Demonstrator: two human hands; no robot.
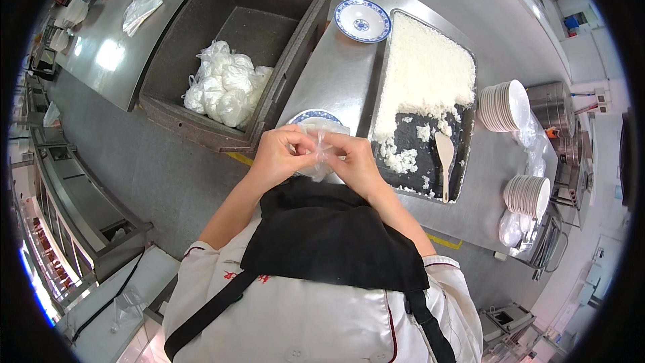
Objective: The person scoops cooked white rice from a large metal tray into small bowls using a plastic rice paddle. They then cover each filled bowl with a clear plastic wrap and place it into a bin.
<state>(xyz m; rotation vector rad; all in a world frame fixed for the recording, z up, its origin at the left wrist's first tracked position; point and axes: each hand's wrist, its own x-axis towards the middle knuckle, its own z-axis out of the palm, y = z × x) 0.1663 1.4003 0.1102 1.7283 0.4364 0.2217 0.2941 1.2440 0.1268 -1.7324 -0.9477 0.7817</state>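
Observation:
My left hand (283, 155) and my right hand (353, 157) pinch the gathered neck of a clear plastic bag (318, 170) between their fingertips. Just beyond the bag a blue-and-white bowl (316, 114) stands partly hidden on the steel table. To the right lies a large dark tray (410, 154) of cooked white rice (427, 63), its near part mostly bare. A pale rice paddle (445, 159) rests in that bare part. Another blue-and-white bowl (362, 20) sits beside the tray's far left corner. Several knotted bags of rice (233, 80) lie piled in a deep brown bin at the left.
The bin's thick wall (282, 75) rises left of the steel table (332, 75). Stacks of white plates (504, 106) and plastic bags (535, 154) stand at the right. Another steel counter (113, 48) holding a bundle of plastic bags (144, 5) is at the far left.

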